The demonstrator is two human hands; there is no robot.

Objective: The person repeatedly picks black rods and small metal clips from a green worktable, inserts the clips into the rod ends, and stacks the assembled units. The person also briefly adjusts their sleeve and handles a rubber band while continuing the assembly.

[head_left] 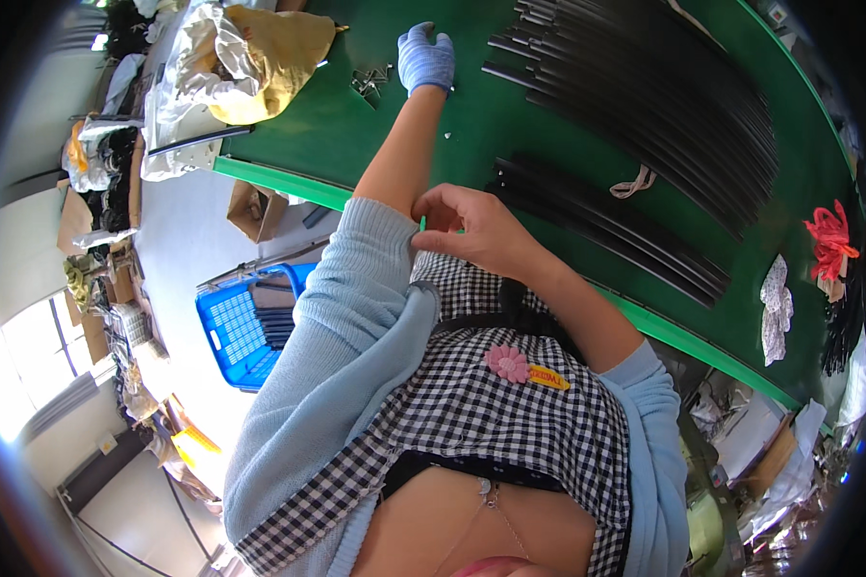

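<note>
My left hand (pixel 425 60) wears a pale blue knit glove and is stretched out over the green table (pixel 346 144). Its fingertips are partly apart, and nothing shows in it. Beside it lies a small pile of shiny metal pieces (pixel 367 87), too small to name. My bare right hand (pixel 481 231) reaches across to my left arm. Its thumb and fingers are closed at the bunched cuff of the light blue knit sleeve (pixel 380 236), near the elbow. A large row of black rods or tubes (pixel 635 96) lies to the right of the gloved hand.
Another bundle of black tubes (pixel 616 236) lies nearer me, by a loose tie (pixel 633 183). Sacks (pixel 269 62) stand at the far left. Below the table edge are a cardboard box (pixel 255 210) and a blue basket (pixel 233 337). A patterned cloth (pixel 776 308) and red cords (pixel 830 240) lie right.
</note>
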